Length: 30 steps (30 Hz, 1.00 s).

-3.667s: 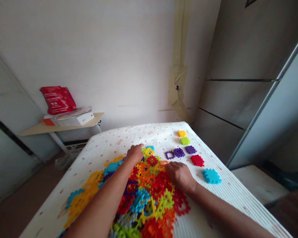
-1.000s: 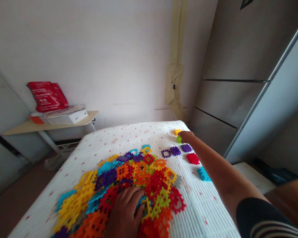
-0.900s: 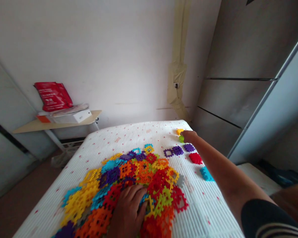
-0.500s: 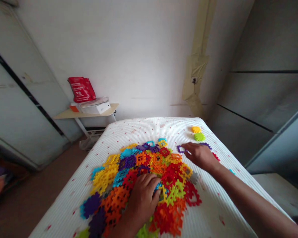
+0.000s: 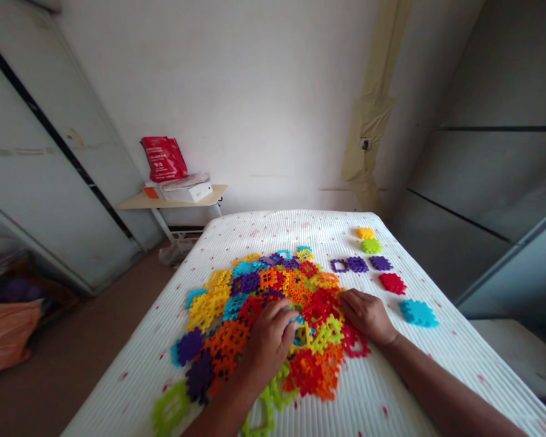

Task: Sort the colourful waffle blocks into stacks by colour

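The left hand [image 5: 268, 343] is curling over the tile pile [image 5: 218, 303] beneath it, whether gripping I cannot tell, while the right hand [image 5: 366, 315] is resting half open and empty on the pile's right edge, whose pieces are looking light and stiff, best pinched by their rims.

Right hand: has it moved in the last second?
Yes. The right hand has drawn back from the green piece toward the person and now rests on the right edge of the pile.
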### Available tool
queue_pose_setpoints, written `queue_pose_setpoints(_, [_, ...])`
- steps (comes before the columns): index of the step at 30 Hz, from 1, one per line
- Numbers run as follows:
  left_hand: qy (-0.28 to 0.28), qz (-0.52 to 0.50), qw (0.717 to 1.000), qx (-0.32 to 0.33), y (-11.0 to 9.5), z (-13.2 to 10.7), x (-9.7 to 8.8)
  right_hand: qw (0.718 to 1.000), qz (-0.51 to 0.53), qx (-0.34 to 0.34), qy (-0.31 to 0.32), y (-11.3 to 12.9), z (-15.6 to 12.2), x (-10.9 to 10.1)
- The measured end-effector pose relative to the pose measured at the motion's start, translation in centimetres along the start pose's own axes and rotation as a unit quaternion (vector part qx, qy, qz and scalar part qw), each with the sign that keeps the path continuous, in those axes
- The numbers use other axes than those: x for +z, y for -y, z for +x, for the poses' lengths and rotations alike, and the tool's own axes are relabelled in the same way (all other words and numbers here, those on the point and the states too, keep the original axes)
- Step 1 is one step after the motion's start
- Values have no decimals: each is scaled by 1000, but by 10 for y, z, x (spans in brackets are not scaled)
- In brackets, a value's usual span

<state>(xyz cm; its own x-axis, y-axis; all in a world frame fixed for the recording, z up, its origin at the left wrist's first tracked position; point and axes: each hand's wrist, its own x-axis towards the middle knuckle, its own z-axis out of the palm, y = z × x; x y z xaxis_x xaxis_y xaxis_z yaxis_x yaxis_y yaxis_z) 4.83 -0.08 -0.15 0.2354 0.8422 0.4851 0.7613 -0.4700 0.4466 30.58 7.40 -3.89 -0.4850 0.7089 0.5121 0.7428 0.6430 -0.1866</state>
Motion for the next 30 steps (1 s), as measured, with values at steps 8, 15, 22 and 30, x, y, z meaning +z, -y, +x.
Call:
queue_pose_setpoints(8, [-205, -37, 976, -68, 32, 4, -53, 1000, -21, 22, -6, -3, -1, 5])
queue_pose_setpoints(15, [-277, -6, 946, -167, 77, -9, -74, 999, 4, 32, -37, -3, 2, 6])
queue_pose_setpoints(22, [-298, 14, 933, -203, 91, -11, -75, 999, 5, 32, -35, -4, 3, 6])
queue_pose_setpoints(30, [-316, 27, 914, -253, 98, -10, -76, 999, 21, 45, -20, -3, 5, 4])
